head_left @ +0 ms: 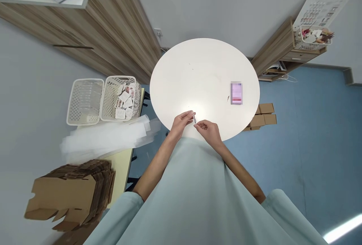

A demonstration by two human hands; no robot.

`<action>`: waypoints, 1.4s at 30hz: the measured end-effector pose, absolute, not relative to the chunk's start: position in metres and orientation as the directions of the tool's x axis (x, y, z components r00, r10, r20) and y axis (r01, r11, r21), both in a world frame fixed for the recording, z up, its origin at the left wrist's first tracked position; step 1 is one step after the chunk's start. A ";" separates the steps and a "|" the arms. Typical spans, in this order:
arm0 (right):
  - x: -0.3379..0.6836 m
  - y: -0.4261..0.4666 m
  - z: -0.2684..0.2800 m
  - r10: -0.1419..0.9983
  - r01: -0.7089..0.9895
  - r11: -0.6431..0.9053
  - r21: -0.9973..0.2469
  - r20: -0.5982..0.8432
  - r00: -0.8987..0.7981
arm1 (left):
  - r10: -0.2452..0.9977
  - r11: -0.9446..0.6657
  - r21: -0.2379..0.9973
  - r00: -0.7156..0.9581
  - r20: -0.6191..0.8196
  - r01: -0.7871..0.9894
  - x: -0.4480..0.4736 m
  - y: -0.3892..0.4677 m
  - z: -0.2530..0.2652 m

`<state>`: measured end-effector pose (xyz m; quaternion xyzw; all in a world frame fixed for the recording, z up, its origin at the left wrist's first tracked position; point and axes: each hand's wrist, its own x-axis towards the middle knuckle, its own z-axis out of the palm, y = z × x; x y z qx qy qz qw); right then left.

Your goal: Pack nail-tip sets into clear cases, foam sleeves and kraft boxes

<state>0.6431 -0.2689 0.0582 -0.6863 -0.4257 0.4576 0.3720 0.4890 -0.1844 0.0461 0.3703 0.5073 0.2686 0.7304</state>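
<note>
Close to the near edge of the white round table (203, 63), my left hand (180, 123) is closed in a pinch. Between its fingertips is a small, slim, whitish item with a dark grey part (194, 118), too small to name. My right hand (209, 131) is closed too, its thumb and forefinger pinching the lower end of that same item. Both hands are just above the tabletop. Further right on the table lies a flat rectangle with a blurred pink and purple face (236, 93). Beside it is a tiny dark speck or scrap (228, 98).
On the left side table stand two white perforated baskets (85, 103), one holding several small white cards (124, 96). Nearer are translucent plastic sheets (104, 137) and stacked flattened cardboard boxes (65, 196). Cardboard boxes (264, 114) sit at right; a wooden cabinet (283, 48) stands behind.
</note>
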 end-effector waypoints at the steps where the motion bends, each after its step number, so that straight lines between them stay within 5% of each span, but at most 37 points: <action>1: 0.643 -0.269 0.057 0.929 0.267 -0.350 -0.898 -0.295 0.225 | 0.775 0.574 0.819 0.329 -0.540 -0.009 0.488 -0.186 0.046; 7: 0.656 -0.269 0.053 0.879 0.092 -0.420 -0.903 -0.380 0.287 | 0.847 0.495 0.868 0.199 -0.493 0.045 0.475 -0.187 0.042; 15: 0.660 -0.270 0.051 0.856 -0.152 -0.463 -0.873 -0.485 0.179 | 0.828 0.501 0.864 0.264 -0.495 0.049 0.458 -0.186 0.044; 25: 0.664 -0.272 0.053 0.827 -0.318 -0.561 -0.764 -0.535 -0.175 | 0.639 0.661 0.732 0.636 -0.432 -0.167 0.457 -0.193 0.055; 29: 0.659 -0.274 0.047 0.819 -0.296 -0.574 -0.764 -0.539 -0.196 | 0.646 0.658 0.733 0.629 -0.433 -0.171 0.461 -0.198 0.057; 36: 0.654 -0.277 0.045 0.874 -0.097 -0.466 -0.880 -0.475 0.108 | 0.760 0.572 0.819 0.405 -0.509 -0.044 0.461 -0.203 0.058; 42: 0.634 -0.281 0.068 0.927 0.131 -0.374 -0.918 -0.364 0.094 | 0.807 0.524 0.851 0.298 -0.510 0.040 0.460 -0.209 0.053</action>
